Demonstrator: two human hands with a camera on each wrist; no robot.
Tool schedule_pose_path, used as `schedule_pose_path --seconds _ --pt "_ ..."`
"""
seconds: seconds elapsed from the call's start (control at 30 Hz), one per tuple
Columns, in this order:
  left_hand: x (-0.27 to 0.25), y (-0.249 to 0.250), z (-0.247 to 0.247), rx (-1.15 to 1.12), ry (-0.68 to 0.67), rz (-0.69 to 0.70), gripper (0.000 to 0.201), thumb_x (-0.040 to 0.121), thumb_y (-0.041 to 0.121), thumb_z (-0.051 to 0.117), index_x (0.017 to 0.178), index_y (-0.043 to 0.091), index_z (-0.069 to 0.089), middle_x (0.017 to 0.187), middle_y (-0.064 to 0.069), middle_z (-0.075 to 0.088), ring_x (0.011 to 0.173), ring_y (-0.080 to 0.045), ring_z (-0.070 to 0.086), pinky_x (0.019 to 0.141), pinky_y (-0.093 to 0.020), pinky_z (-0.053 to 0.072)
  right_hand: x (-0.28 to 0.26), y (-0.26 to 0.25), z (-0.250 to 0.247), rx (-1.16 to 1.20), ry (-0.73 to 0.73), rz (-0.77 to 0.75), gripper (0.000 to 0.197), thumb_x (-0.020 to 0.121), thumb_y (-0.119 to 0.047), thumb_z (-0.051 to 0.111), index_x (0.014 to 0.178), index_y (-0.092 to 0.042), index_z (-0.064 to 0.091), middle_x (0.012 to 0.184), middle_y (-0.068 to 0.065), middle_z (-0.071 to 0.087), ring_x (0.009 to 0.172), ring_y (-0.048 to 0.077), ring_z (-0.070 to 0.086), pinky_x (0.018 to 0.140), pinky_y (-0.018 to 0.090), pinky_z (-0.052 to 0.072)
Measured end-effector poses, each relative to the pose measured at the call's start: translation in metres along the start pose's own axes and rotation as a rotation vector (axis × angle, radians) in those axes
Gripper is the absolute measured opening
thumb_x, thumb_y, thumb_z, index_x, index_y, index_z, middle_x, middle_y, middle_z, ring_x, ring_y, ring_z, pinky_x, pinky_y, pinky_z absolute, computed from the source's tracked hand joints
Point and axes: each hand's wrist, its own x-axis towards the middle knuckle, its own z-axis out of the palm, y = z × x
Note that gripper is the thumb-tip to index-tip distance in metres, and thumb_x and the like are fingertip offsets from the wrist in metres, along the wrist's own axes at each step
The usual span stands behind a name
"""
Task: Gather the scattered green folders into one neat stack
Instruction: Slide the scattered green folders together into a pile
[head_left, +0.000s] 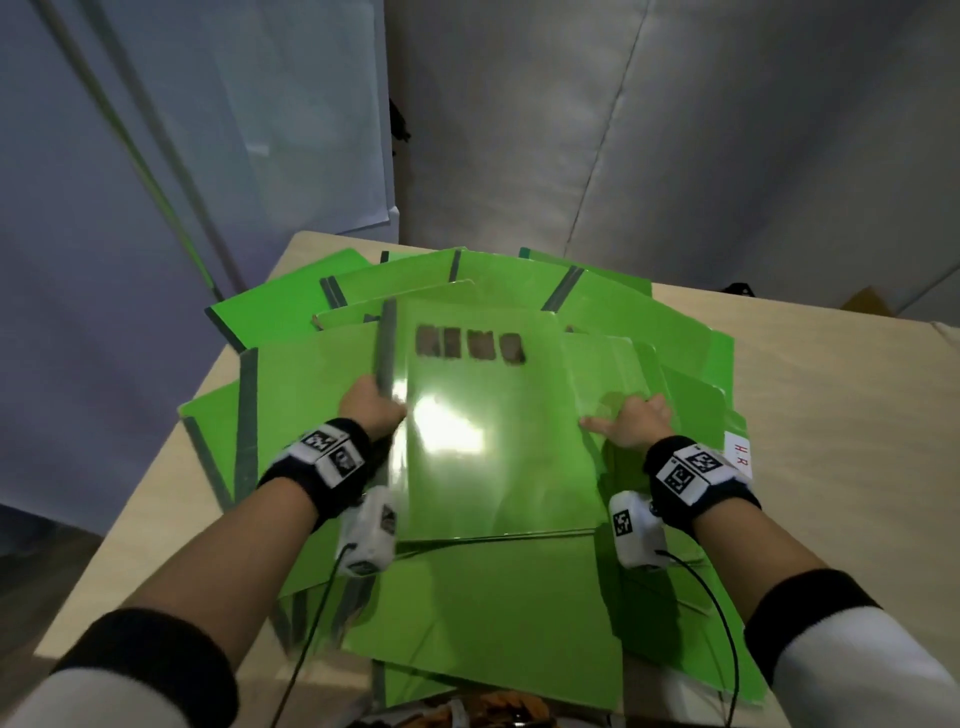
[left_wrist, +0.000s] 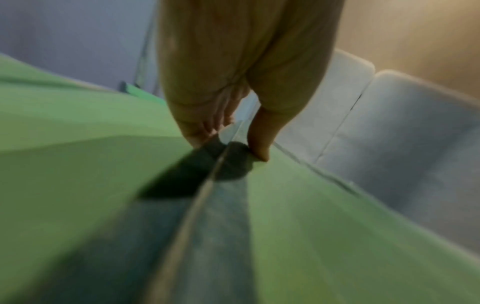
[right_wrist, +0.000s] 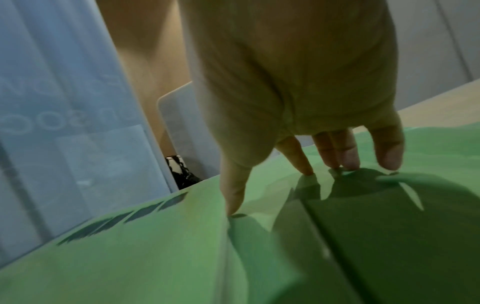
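Several green folders (head_left: 291, 312) with grey spines lie fanned and overlapping on a light wooden table (head_left: 841, 415). The glossy top folder (head_left: 493, 441) carries a row of dark patches. My left hand (head_left: 371, 402) pinches its grey spine; in the left wrist view the thumb (left_wrist: 259, 144) is on top of the spine (left_wrist: 215, 205) and the fingers (left_wrist: 205, 131) are on the other side. My right hand (head_left: 631, 421) is spread flat at that folder's right edge. In the right wrist view its straight fingertips (right_wrist: 345, 158) touch a lower folder (right_wrist: 389, 226) and the thumb touches the top folder (right_wrist: 142, 246).
A white label marked "H R" (head_left: 737, 453) sticks out of the pile on the right. Bare tabletop shows to the right and at the near left. Grey fabric walls (head_left: 675, 130) stand behind the table. Black cables (head_left: 727, 623) trail from the wrist cameras over the near folders.
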Motion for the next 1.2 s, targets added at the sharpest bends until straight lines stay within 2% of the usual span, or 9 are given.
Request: schedule_pose_path --seconds 0.07,0.13,0.27,0.43,0.53,0.8,0.97,1.1,1.2 --pt "0.005 -0.033 -0.026 0.104 0.032 -0.098 0.055 0.076 0.029 0.075 0.12 0.001 0.057 0.117 -0.019 0.061 0.1 -0.034 0.061 0.08 -0.036 0.054 -0.001 -0.009 0.007 0.008 0.007 -0.017 0.071 0.085 -0.051 0.057 0.137 -0.004 0.042 0.154 0.026 0.015 0.144 0.04 0.013 0.116 0.051 0.021" --pt "0.01 -0.059 -0.047 0.181 0.066 -0.202 0.083 0.055 0.054 0.08 0.125 0.015 0.057 0.139 -0.021 0.043 0.125 -0.039 0.045 0.102 -0.047 0.044 -0.004 -0.018 0.015 0.039 0.024 -0.051 0.075 0.084 -0.05 0.059 0.141 -0.006 0.036 0.156 0.023 0.012 0.144 0.04 0.012 0.115 0.054 0.02" --pt "0.01 -0.078 -0.071 0.154 0.085 -0.28 0.075 0.067 0.043 0.079 0.135 0.029 0.049 0.157 -0.023 0.005 0.143 -0.047 0.011 0.116 -0.059 0.017 -0.011 -0.033 0.027 0.083 0.018 -0.03 0.079 0.083 -0.049 0.06 0.143 -0.007 0.03 0.156 0.023 0.009 0.144 0.041 0.01 0.113 0.054 0.021" --pt "0.009 -0.07 -0.057 -0.042 -0.017 -0.169 0.097 0.04 0.034 0.087 0.13 0.016 0.053 0.144 -0.016 0.035 0.125 -0.04 0.045 0.103 -0.047 0.044 0.002 -0.024 0.026 0.573 0.076 0.009 0.063 0.081 -0.017 0.071 0.135 -0.005 0.042 0.132 0.022 0.051 0.111 0.035 0.056 0.098 0.047 0.048" --pt "0.014 -0.073 -0.047 -0.055 0.002 -0.107 0.085 0.048 0.029 0.086 0.124 0.006 0.057 0.136 -0.016 0.045 0.108 -0.037 0.059 0.079 -0.042 0.058 0.007 -0.018 0.018 0.863 0.131 0.025 0.047 0.087 -0.001 0.059 0.132 -0.005 0.048 0.109 0.016 0.056 0.077 0.022 0.057 0.075 0.036 0.052" --pt "-0.014 -0.046 -0.032 -0.068 -0.149 -0.008 0.069 0.086 0.011 0.063 0.145 0.002 0.029 0.147 -0.02 0.039 0.127 -0.033 0.047 0.101 -0.038 0.039 0.028 -0.045 -0.004 0.996 0.276 -0.029 0.043 0.09 0.004 0.051 0.132 -0.004 0.051 0.114 0.017 0.06 0.059 0.011 0.049 0.05 0.017 0.046" --pt "-0.001 -0.029 -0.025 -0.174 -0.134 -0.047 0.06 0.084 0.001 0.062 0.138 -0.005 0.037 0.118 -0.019 0.054 0.102 -0.031 0.056 0.09 -0.038 0.049 0.018 -0.07 -0.005 1.014 0.088 -0.124 0.053 0.098 -0.018 0.041 0.148 -0.006 0.026 0.148 0.015 0.038 0.132 0.029 0.042 0.108 0.038 0.035" --pt "0.01 -0.04 -0.025 -0.234 -0.009 -0.102 0.05 0.085 -0.004 0.058 0.133 -0.006 0.043 0.089 -0.009 0.052 0.079 -0.021 0.051 0.063 -0.026 0.044 0.043 -0.017 -0.012 0.497 0.214 0.07 0.05 0.092 -0.03 0.052 0.127 0.004 0.048 0.139 0.025 0.045 0.127 0.04 0.045 0.107 0.048 0.038" --pt "0.013 -0.042 -0.023 -0.251 0.017 -0.13 0.049 0.086 -0.003 0.057 0.133 -0.005 0.043 0.097 -0.012 0.052 0.091 -0.025 0.049 0.071 -0.029 0.042 0.046 0.021 -0.011 0.254 0.146 0.227 0.075 0.088 -0.049 0.053 0.141 0.0 0.034 0.152 0.025 0.024 0.139 0.041 0.026 0.112 0.054 0.027"
